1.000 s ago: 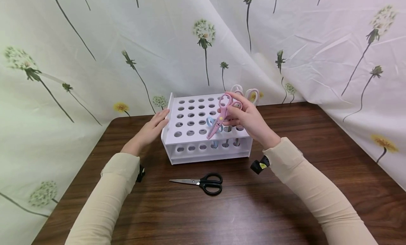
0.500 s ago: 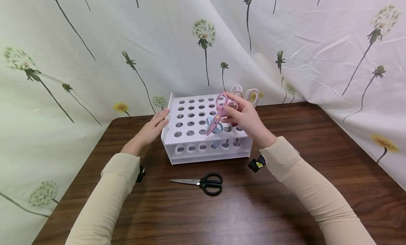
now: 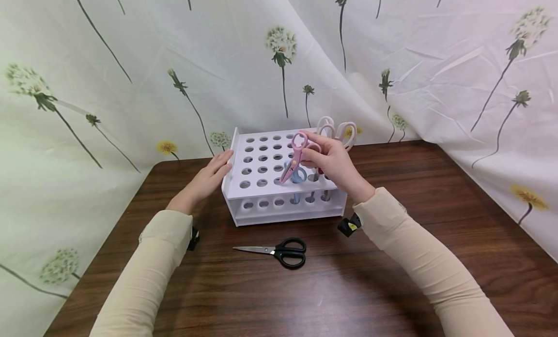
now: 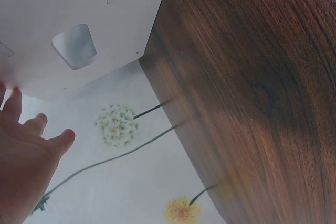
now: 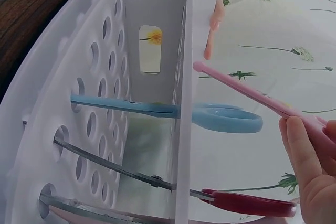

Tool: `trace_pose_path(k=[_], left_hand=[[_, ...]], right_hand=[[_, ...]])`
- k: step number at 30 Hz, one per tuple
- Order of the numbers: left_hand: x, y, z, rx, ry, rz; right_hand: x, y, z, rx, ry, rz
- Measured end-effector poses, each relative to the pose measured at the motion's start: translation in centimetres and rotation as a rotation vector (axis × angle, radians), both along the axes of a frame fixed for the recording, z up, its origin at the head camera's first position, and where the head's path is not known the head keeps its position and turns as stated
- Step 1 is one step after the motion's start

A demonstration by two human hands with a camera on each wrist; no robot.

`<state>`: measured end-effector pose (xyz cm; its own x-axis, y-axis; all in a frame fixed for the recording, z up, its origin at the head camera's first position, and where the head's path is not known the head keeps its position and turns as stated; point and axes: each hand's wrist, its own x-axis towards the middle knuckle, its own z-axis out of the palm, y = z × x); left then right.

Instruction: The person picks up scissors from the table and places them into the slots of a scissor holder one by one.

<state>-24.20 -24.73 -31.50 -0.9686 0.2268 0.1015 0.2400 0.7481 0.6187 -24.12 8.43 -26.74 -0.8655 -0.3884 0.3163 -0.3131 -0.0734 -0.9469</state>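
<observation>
My right hand (image 3: 333,162) pinches pink scissors (image 3: 294,158) by the handles, blades slanting down to the left. Their tip is close above a front-row hole of the white rack (image 3: 283,193); whether it touches is unclear. Blue scissors (image 5: 228,119) stand in the rack just right of that tip, blades through both boards. Beside them are red-handled scissors (image 5: 252,203), partly behind my right hand in the head view. My left hand (image 3: 207,177) rests against the rack's left side panel with its fingers extended.
Black-handled scissors (image 3: 284,252) lie on the wooden table (image 3: 209,288) in front of the rack, blades pointing left. White-handled scissors (image 3: 346,133) stick up at the rack's back right. A flower-print cloth (image 3: 144,95) hangs behind and along the sides.
My right hand has moved left with the pink scissors, bringing their tip from near the blue scissors to the front-row hole left of them. My left hand stays where it was.
</observation>
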Motion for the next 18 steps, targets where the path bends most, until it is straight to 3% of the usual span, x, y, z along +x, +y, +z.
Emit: trace_pose_path(k=[9,18], left_hand=[[0.09,0.10,0.20,0.006,0.014,-0.004],[0.14,0.06,0.16,0.009,0.012,-0.008]], right_hand=[[-0.18,-0.21,-0.02,0.064,0.019,-0.026],[-0.50,-0.57,-0.24,0.059,-0.031,-0.026]])
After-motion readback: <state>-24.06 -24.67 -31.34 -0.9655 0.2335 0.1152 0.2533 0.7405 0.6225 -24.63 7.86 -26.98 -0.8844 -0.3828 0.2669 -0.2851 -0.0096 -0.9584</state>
